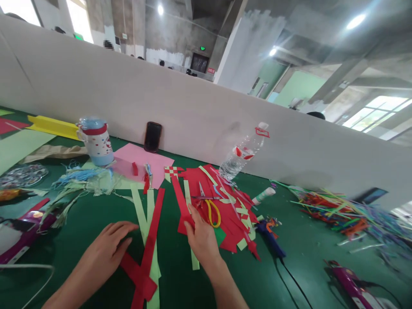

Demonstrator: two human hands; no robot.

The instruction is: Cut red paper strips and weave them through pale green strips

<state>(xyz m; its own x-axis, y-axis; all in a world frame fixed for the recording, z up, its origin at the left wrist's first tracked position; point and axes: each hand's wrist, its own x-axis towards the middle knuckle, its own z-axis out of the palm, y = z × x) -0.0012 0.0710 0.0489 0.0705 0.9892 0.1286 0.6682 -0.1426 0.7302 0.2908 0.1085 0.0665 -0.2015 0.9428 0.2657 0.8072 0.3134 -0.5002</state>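
My left hand (107, 249) lies flat on the green table (180, 283), fingers stretched out, its fingertips beside crossed red paper strips (144, 266) and light green strips (146, 210). My right hand (201, 236) rests with fingers extended on a long red paper strip (180, 201) at the edge of a red paper sheet (225, 206). Yellow-handled scissors (210, 206) lie on that sheet just beyond my right fingertips. Neither hand grips anything.
A pink sheet (141, 165), a lidded mug (96, 141), a phone (152, 136) and a tilted water bottle (243, 154) stand near the white partition (193, 107). A glue stick (263, 196), glue gun (272, 234) and a pile of coloured strips (341, 210) lie to the right.
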